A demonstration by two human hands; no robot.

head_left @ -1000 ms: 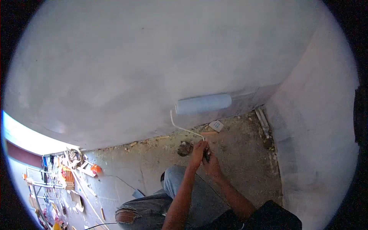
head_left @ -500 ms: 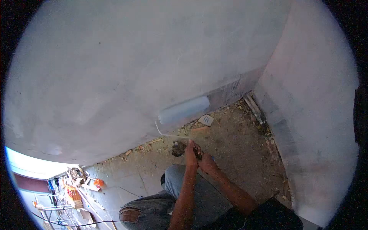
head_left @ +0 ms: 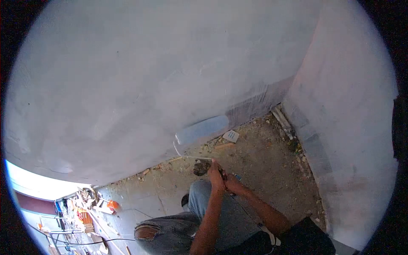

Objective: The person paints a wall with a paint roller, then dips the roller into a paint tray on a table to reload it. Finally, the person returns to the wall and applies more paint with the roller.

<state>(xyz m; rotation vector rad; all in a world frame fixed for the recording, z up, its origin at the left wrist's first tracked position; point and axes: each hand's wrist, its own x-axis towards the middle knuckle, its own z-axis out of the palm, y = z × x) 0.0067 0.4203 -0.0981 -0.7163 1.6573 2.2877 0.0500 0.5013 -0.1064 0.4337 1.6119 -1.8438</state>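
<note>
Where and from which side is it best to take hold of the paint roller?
Probably by the handle, where the left hand and right hand close, coming from the person's side: the pale sleeve lies along the wall, while the wire frame bends away toward the person.

You've got open floor (head_left: 272, 170) between your right hand (head_left: 233, 184) and the side wall (head_left: 348, 140). Front wall (head_left: 127, 85) blocks forward reach; roller (head_left: 202, 129) takes up a stretch low on it. White card (head_left: 230, 136) and rubble (head_left: 146, 171) line its foot, pale strips (head_left: 282, 121) the corner. Knee (head_left: 146, 232) limits your low left, cable (head_left: 85, 243) beyond. Dark patch (head_left: 202, 167) by your left hand (head_left: 216, 176): lump or hole, too dim to tell.
</note>
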